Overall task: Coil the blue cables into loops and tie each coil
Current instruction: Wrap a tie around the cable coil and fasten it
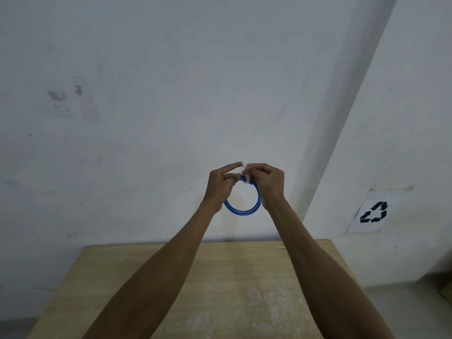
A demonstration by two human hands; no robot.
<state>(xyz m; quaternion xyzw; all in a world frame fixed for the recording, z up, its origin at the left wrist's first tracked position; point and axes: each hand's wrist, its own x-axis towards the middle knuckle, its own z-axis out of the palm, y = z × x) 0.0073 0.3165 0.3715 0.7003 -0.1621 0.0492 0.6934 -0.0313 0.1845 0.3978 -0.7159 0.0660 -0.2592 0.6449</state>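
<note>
- Up in front of the pale wall (146, 94), both arms reach forward and hold a blue cable coil (244, 209) in the air above the far edge of the wooden table (137, 272).
- The coil hangs as a round loop of several turns between the two wrists, its top tucked into the fingers and its lower arc free below the hands.
- The left hand (220, 185) grips the coil's upper left side with curled fingers, while its forefinger stretches out toward the right hand, tip touching a white tie (245, 176).
- The right hand (267, 181) has its fingers curled over the coil's upper right part and pinches the white tie at the top.
- The tie wraps across the coil's top strands, right where the two hands meet; one end pokes up between the fingertips.
- On the wall to the right, a paper sheet with a black recycling symbol (374, 212) is stuck low, well apart from the hands.
</note>
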